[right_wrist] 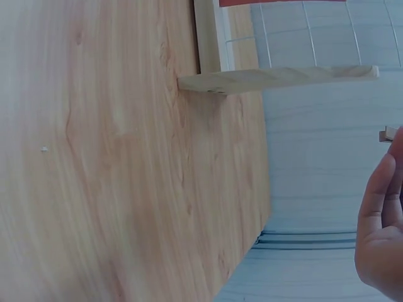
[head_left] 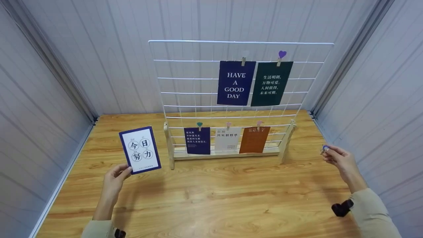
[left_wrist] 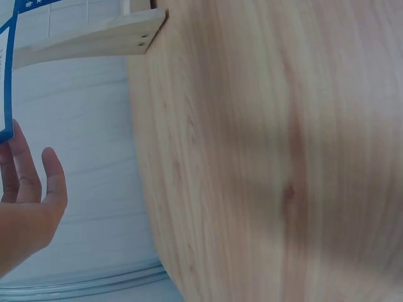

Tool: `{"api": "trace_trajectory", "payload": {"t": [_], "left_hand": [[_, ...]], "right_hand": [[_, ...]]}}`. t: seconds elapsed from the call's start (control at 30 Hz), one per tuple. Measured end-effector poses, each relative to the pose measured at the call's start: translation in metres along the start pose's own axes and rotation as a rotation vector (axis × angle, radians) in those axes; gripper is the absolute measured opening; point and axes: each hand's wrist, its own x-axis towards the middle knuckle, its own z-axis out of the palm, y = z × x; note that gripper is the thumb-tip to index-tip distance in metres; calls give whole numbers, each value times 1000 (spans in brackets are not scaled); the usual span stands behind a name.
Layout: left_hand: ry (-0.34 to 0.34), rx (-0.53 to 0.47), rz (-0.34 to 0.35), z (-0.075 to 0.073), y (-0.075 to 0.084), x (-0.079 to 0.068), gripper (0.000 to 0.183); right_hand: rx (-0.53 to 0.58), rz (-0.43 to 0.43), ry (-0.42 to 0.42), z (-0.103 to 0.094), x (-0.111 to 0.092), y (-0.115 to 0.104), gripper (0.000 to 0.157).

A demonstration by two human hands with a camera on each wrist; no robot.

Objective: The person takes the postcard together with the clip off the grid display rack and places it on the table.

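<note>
My left hand point(head_left: 115, 180) pinches the lower left corner of a white card point(head_left: 142, 150) with a blue border and large Chinese characters, held left of the rack. Off to the right, my right hand point(head_left: 342, 163) pinches a small wooden clothespin point(right_wrist: 386, 134) with a blue top. Between the hands stands a white wire grid rack point(head_left: 191, 78) on a wooden base point(head_left: 228, 156). High on it hang a blue "HAVE A GOOD DAY" card point(head_left: 235, 84) and a dark green card point(head_left: 271, 84). Lower down, a blue card point(head_left: 197, 141), a white card point(head_left: 228, 140) and an orange card point(head_left: 254, 140) are clipped side by side.
Heart-topped clothespins, such as the purple one point(head_left: 282, 55), hold the hung cards. Pale panel walls point(head_left: 109, 59) enclose the wooden table point(head_left: 211, 198) at the back and both sides. One wooden foot point(right_wrist: 277, 78) of the rack shows in the right wrist view.
</note>
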Motion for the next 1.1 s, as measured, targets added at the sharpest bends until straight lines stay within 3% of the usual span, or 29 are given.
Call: {"api": "trace_trajectory", "payload": {"t": [0.07, 0.3, 0.57, 0.6, 0.67, 0.73, 0.83, 1.0, 1.1], "left_hand": [[41, 31, -17, -3, -10, 0, 37], [62, -20, -60, -7, -10, -11, 38], [10, -64, -107, -9, -2, -27, 29], [-15, -78, -102, -11, 0, -29, 27], [-28, -101, -101, -11, 1, -32, 26], [-30, -87, -105, -12, 2, -34, 25], [2, -42, -127, -11, 1, -36, 27], [2, 8, -186, -12, 7, -42, 33], [-51, 3, -209, -14, 16, -47, 34]], "right_hand": [[4, 17, 5, -3, -1, 3, 16], [-28, 53, 28, -15, -3, 15, 10], [-62, 39, -83, -91, 25, 80, 20], [-120, 57, -57, -93, 24, 81, 20], [-98, 52, -61, -102, 23, 89, 21], [-211, 91, -5, -94, 13, 81, 21], [-200, 115, 22, -98, 5, 84, 22], [-238, 162, 100, -126, 6, 111, 24], [-281, 175, 152, -143, 9, 131, 22]]}}
